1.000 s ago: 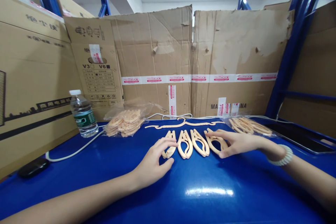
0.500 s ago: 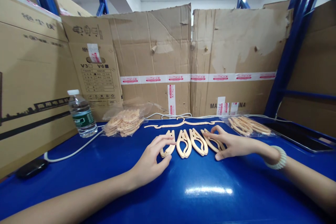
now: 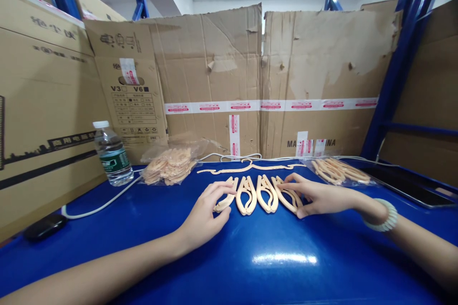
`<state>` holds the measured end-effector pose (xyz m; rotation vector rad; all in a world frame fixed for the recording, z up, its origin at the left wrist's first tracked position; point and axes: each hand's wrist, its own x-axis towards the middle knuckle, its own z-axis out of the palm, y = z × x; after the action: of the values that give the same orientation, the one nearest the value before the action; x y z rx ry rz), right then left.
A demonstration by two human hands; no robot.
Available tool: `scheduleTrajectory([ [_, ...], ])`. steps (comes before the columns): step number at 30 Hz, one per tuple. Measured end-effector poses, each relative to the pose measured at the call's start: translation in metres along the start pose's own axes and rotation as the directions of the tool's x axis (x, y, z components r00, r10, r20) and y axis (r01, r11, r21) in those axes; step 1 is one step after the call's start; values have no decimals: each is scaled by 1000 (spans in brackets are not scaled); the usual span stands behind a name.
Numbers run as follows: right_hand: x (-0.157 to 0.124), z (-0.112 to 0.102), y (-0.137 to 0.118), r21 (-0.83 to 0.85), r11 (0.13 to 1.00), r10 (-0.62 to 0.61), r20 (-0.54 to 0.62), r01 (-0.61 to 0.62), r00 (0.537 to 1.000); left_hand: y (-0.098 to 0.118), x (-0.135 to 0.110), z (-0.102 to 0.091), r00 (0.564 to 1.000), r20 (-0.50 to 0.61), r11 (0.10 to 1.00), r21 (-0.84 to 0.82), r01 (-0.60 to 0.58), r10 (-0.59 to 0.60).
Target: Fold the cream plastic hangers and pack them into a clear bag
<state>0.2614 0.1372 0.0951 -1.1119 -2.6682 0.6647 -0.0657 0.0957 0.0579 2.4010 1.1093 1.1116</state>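
Note:
Several peach plastic folded hangers lie side by side in a row on the blue table (image 3: 279,267). My left hand (image 3: 204,215) curls over the leftmost folded hanger (image 3: 224,198), fingers on top and thumb below it. My right hand (image 3: 319,196), with a pale bead bracelet (image 3: 385,215) on its wrist, pinches the rightmost folded hanger (image 3: 287,195) between forefinger and thumb. Two more folded hangers (image 3: 256,194) sit between the hands. Just behind the row lies an unfolded hanger (image 3: 250,167), flat on the table.
A clear bag of peach parts (image 3: 170,164) lies at the back left, another bag (image 3: 339,170) at the back right. A water bottle (image 3: 113,154), a white cable (image 3: 100,207) and a black device (image 3: 44,227) are on the left. Cardboard boxes (image 3: 214,76) wall the table.
Both hands have slid the row of folded hangers a little to the left and drawn the pieces closer together. The right hand came further in over the rightmost piece.

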Motion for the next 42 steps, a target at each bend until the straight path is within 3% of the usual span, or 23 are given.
scheduleTrajectory([
  [8, 4, 0, 1, -37, 999, 21, 57, -19, 998, -11, 1, 4, 982, 47, 978, 111, 178, -184],
  [18, 4, 1, 5, -54, 999, 14, 43, -11, 999, -25, 5, 9, 959, -48, 959, -58, 278, -281],
  [24, 5, 0, 6, -60, 998, 18, 25, -17, 1000, -28, 13, 8, 893, -80, 881, -225, 417, -443],
  [28, 9, 0, 20, -108, 994, 16, -160, -34, 987, -24, 17, 2, 837, -136, 821, -333, 464, -529],
  [33, 17, -1, 45, -169, 978, 34, -442, -120, 897, -17, 17, -2, 798, -190, 785, -409, 465, -572],
  [36, 20, -3, 54, -196, 966, 49, -496, -167, 867, -14, 17, -2, 790, -205, 776, -435, 456, -578],
  [42, 24, -4, 68, -241, 944, 77, -507, -227, 858, -12, 17, -1, 798, -196, 771, -464, 436, -570],
])
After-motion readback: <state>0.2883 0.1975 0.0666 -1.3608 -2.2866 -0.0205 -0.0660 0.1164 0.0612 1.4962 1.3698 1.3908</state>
